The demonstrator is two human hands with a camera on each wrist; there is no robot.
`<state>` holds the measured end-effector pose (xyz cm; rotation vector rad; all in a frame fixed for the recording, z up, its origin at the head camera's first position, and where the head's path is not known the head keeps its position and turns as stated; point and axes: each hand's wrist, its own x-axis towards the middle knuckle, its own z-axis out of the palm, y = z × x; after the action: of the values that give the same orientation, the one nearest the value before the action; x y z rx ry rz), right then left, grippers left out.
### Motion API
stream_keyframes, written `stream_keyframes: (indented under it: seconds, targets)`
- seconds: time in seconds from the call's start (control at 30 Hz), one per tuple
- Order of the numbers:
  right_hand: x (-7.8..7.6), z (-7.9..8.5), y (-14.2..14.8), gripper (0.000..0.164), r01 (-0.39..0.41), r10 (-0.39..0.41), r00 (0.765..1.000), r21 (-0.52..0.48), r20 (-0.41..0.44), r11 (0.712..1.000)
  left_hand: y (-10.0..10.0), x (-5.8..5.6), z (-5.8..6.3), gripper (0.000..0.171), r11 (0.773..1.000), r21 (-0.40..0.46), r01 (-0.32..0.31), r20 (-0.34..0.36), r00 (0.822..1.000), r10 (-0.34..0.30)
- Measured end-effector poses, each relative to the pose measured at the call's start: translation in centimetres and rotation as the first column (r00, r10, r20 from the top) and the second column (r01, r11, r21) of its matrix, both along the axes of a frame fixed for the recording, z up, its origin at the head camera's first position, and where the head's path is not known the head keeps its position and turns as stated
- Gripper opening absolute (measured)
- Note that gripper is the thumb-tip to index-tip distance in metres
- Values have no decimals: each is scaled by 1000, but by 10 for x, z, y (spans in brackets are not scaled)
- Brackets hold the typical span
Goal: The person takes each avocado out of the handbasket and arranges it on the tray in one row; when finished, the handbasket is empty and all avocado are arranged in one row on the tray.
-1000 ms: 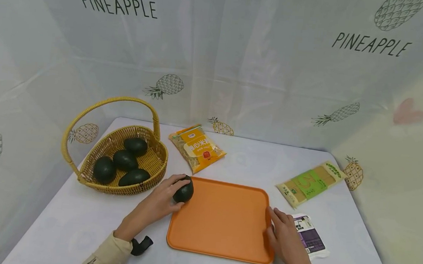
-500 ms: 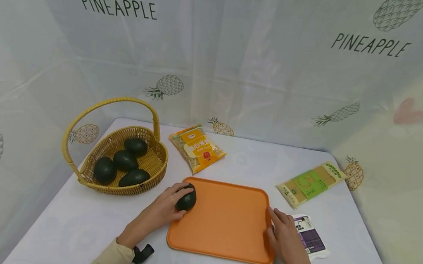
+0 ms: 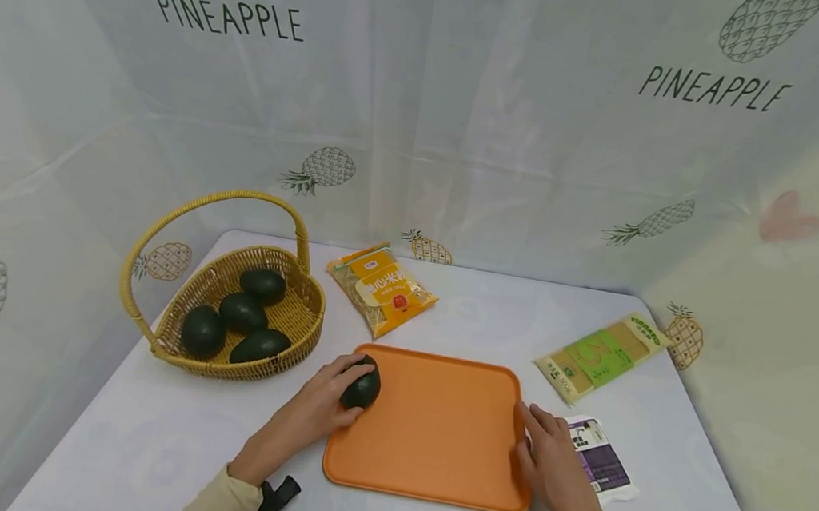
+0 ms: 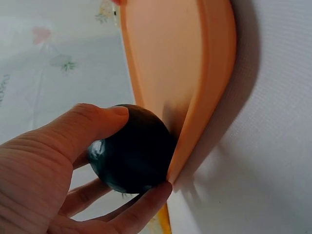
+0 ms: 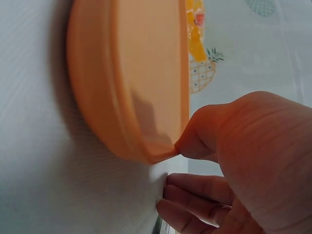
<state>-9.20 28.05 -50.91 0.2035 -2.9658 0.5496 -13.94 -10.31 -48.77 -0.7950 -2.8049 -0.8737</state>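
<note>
A dark green avocado [image 3: 360,385] is in my left hand [image 3: 326,401], over the left edge of an orange tray [image 3: 439,434]. In the left wrist view the thumb lies across the avocado [image 4: 131,151] on one side and the fingers curve round the other, one fingertip right at the tray's rim. My right hand [image 3: 553,463] rests at the tray's right edge. Its thumb touches the rim in the right wrist view, while the other fingers [image 5: 195,200] lie loosely outside it, near the tabletop.
A wicker basket [image 3: 305,335] with a tall handle holds several more avocados at the left. Behind the tray lies a yellow-orange packet [image 3: 381,285]. To the right are a green-banded noodle packet [image 3: 600,355] and a purple-and-white packet [image 3: 606,463], partly behind the right hand.
My left hand has brought the avocado slightly right and toward me, further over the tray, then stayed there for the last half second. The right hand has kept its place.
</note>
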Motion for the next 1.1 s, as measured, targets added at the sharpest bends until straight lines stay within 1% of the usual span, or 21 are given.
stream_keyframes:
  seconds: [0.2, 0.3, 0.4, 0.57, 0.7, 0.83, 0.93, 1.1]
  targets:
    - [0, -1, 0, 52, -8, 8, 1000, 6, -13, 1000, -2, -2, -2, 63, 1000, 7, -1, 43, 999, 0]
    - [0, -2, 0, 52, -7, 7, 1000, 6, -12, 1000, -3, -2, -2, 63, 1000, -1, 0, 53, 999, 1]
    - [0, -2, 0, 53, -8, 8, 1000, 5, -24, 1000, -3, -2, -2, 64, 1000, -4, 3, 54, 999, -3]
    - [0, -3, 0, 53, -11, 11, 999, 6, -36, 1000, -5, -2, 0, 68, 1000, 1, 10, 28, 1000, -10]
    - [0, -3, 0, 52, -10, 10, 999, 6, -34, 1000, -6, -1, 6, 71, 1000, 6, -6, 56, 998, 6]
    - [0, -2, -1, 53, -3, 3, 1000, 3, -12, 1000, -7, 0, 14, 71, 999, -5, -39, 88, 995, 39]
    - [0, -2, -1, 53, -2, 2, 1000, 0, -5, 1000, -7, 0, 20, 71, 998, -11, -54, 75, 996, 55]
    - [0, -1, -1, 52, 0, 0, 1000, -5, -5, 1000, -9, 0, 28, 71, 999, -7, -52, 23, 998, 52]
